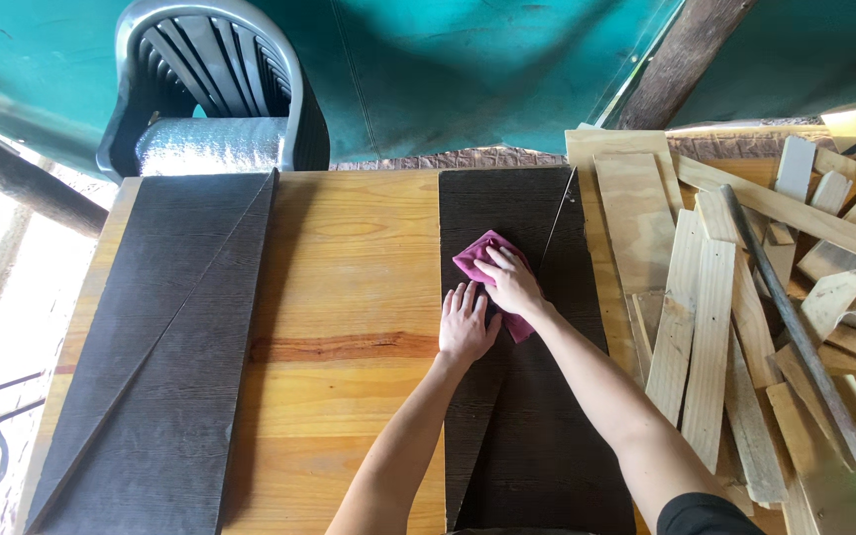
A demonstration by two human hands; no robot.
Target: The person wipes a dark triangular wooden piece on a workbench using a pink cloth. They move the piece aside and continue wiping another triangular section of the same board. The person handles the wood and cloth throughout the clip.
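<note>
Two dark stained boards lie on orange-brown wooden table (349, 297). Right hand (512, 282) presses crumpled magenta cloth (487, 267) onto near dark board (537, 396), fingers curled over cloth. Left hand (466, 325) lies flat just beside it, fingers spread, at board's left edge. Second dark board (165, 337) well left. Pale scrap planks (715, 327) heaped right. Grey plastic chairs (220, 89) and teal tarp (448, 59) beyond

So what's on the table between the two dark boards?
Nothing: in the head view, only bare orange-brown table shows between the left dark board and the right dark board.
</note>
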